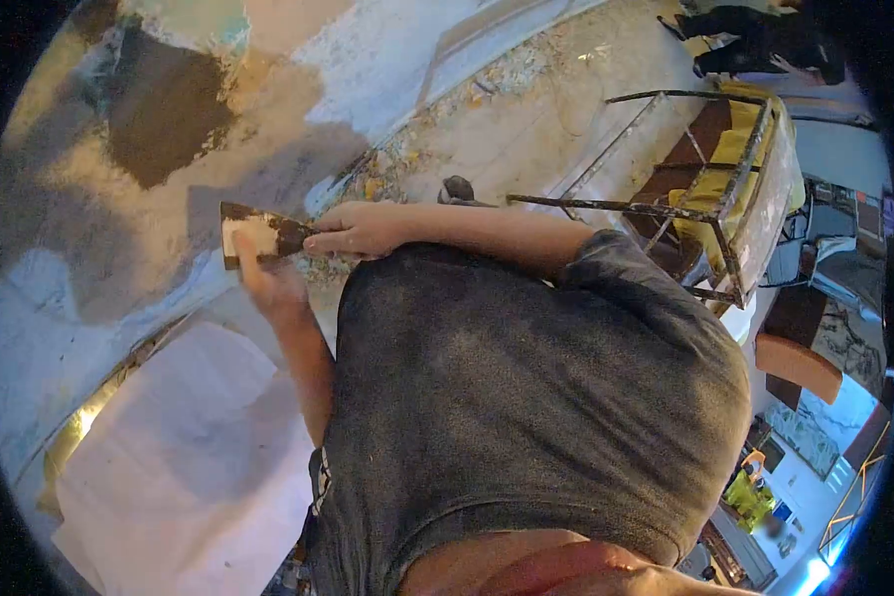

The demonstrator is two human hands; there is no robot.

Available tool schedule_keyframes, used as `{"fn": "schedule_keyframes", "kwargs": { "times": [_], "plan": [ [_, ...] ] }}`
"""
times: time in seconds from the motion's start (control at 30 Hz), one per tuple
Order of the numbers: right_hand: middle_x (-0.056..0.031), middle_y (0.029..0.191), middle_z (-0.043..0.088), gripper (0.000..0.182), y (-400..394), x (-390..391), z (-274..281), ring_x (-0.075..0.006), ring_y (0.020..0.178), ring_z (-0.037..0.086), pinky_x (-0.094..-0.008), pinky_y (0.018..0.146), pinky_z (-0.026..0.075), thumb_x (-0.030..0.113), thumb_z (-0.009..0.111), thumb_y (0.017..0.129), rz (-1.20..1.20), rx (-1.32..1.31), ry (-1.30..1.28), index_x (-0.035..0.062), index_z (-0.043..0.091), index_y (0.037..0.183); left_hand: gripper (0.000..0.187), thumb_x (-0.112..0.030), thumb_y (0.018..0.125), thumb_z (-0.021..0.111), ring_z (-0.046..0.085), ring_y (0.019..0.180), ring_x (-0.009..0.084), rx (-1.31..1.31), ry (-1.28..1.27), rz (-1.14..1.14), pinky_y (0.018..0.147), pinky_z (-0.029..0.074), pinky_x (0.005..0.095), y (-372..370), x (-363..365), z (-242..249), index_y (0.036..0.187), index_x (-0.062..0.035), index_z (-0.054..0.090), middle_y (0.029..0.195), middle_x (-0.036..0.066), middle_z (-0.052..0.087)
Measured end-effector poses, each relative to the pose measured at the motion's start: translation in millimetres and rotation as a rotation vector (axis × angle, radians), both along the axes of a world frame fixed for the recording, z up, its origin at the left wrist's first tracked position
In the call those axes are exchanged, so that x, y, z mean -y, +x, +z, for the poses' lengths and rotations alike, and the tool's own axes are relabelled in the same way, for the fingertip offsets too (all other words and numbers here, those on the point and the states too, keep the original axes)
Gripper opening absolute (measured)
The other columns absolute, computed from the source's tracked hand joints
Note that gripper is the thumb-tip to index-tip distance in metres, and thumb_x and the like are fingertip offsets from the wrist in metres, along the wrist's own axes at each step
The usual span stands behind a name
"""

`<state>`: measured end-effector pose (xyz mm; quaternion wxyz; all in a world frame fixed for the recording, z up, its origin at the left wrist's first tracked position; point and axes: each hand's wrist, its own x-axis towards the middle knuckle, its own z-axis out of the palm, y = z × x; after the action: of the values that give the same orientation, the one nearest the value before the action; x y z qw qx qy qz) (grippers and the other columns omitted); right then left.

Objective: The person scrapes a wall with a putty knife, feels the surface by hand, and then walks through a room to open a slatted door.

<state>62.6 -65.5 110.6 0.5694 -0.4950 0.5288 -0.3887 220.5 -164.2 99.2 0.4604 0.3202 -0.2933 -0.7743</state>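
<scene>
Beside the patched wall (397, 79): a person in a dark shirt (536, 377) has both hands in front of the body, near the wall's lower edge.
Putty knife (290, 238): located between the two hands, well apart from the metal frame; blade toward the left hand, handle toward the right.
Right hand (356, 230): grip closed around the handle, pinching it near the blade, a hold that appears chosen for control of the tool.
Left hand (273, 286): raised to the blade, a finger laid across its face, probably to steady it or work the material there; blurred, so I cannot tell whether the grip is pinching the blade or only resting against it.
Pale paste (262, 230): spread on the blade face, which is turned upward, presumably so the load does not slide off.
Wall finish: one dark brown patch (169, 104) among tan, grey and bluish areas; cause not determinable.
Debris (382, 167): loose fragments along the foot of the wall.
White sheet (169, 477): near the left arm, possibly a cover.
Metal frame (646, 208): on the right, stained, with yellow material (725, 179) inside its bars; purpose unclear.
Second person (755, 45): dark clothing, well apart, beyond the frame.
</scene>
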Motion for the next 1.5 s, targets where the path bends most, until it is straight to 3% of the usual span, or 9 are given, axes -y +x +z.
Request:
{"fn": "schedule_keyframes", "kwargs": {
  "times": [0.23,0.3,0.6,0.8,0.9,1.2,1.3,1.37,1.5],
  "plan": [
    [-0.0074,0.063,0.053,0.043,-8.8,3.9,-14.0,-0.0159,0.053,0.051,-0.0313,0.049,0.041,0.04,0.049,0.094,-0.013,-0.001,-0.005,-0.0013,0.059,0.088,0.024,-0.027,0.097,0.047,0.057,0.09,0.0204,0.177,-0.177,-0.327,0.083,0.047,0.036,-23.8,-21.4,-21.2,0.104,-0.0049,0.055,0.095,0.007,0.059],
    [-0.0136,0.076,0.06,0.046,-12.5,4.9,-7.7,-0.0223,0.071,0.06,-0.0373,0.065,0.047,0.042,0.046,0.093,0.037,-0.024,0.135,-0.0022,0.061,0.094,0.022,-0.027,0.096,0.05,0.058,0.087,0.0209,-0.146,0.12,-0.243,0.082,0.048,0.0369,-30.8,-15.1,-23.9,0.103,-0.0067,0.056,0.093,0.007,0.06],
    [-0.0052,0.061,0.053,0.04,-29.0,25.2,-78.7,-0.0125,0.054,0.051,-0.0291,0.048,0.04,0.038,0.047,0.095,-0.234,0.287,0.346,-0.0002,0.059,0.094,0.03,-0.035,0.088,0.063,0.06,0.074,0.0205,-0.043,0.272,-0.108,0.064,0.051,0.0309,-83.3,20.6,-57.3,0.095,-0.0073,0.055,0.082,0.005,0.059],
    [-0.015,0.063,0.054,0.044,-59.4,75.5,-138.2,-0.0252,0.058,0.053,-0.0379,0.057,0.041,0.037,0.044,0.096,-0.313,-0.091,0.108,-0.0033,0.053,0.11,0.029,-0.032,0.085,0.068,0.058,0.062,0.0169,-0.068,0.432,0.011,0.049,0.047,0.0288,-137.8,58.4,-126.9,0.087,-0.0066,0.055,0.07,0.006,0.057],
    [-0.0212,0.065,0.055,0.038,-70.9,95.9,-169.7,-0.0301,0.058,0.055,-0.0402,0.057,0.041,0.034,0.046,0.095,-0.341,-0.231,0.077,-0.001,0.061,0.1,0.033,-0.036,0.082,0.07,0.057,0.056,0.018,0.014,0.227,0.109,0.048,0.047,0.0293,-155.1,75.4,-117.5,0.082,-0.0069,0.055,0.065,0.006,0.056],
    [-0.0243,0.07,0.059,0.042,-76.5,128.3,-170.1,-0.0372,0.062,0.059,-0.0393,0.058,0.045,0.031,0.046,0.095,-0.287,-0.291,0.007,0.005,0.047,0.127,0.031,-0.025,0.077,0.077,0.06,0.052,0.0197,-0.033,0.284,0.103,0.041,0.049,0.0304,-157.6,104.7,-128.8,0.085,-0.0034,0.056,0.065,0.01,0.058],
    [-0.0238,0.071,0.059,0.038,-72.0,130.0,-159.4,-0.0364,0.063,0.061,-0.0399,0.058,0.045,0.027,0.046,0.095,-0.392,-0.28,0.001,0.0034,0.05,0.124,0.031,-0.025,0.077,0.076,0.06,0.051,0.0188,0.028,0.189,0.118,0.043,0.05,0.0309,-162.2,106.2,-125.0,0.089,-0.0021,0.059,0.065,0.01,0.059],
    [-0.0012,0.058,0.049,0.03,-70.1,134.1,-156.7,-0.0095,0.051,0.043,-0.0286,0.046,0.034,0.024,0.043,0.098,-0.443,-0.261,-0.148,-0.0026,0.056,0.09,0.031,-0.025,0.078,0.075,0.06,0.051,0.0185,0.022,0.181,0.089,0.043,0.051,0.0311,-160.3,109.2,-120.3,0.091,-0.0018,0.06,0.066,0.01,0.059],
    [-0.0019,0.057,0.048,0.03,-70.4,135.2,-153.3,-0.0092,0.051,0.043,-0.0286,0.046,0.033,0.024,0.043,0.098,-0.46,-0.194,-0.195,-0.0027,0.055,0.09,0.027,-0.024,0.078,0.074,0.06,0.05,0.0181,0.029,0.086,0.189,0.041,0.05,0.0313,-169.3,103.3,-132.5,0.089,-0.0023,0.06,0.067,0.01,0.06]
  ]
}}
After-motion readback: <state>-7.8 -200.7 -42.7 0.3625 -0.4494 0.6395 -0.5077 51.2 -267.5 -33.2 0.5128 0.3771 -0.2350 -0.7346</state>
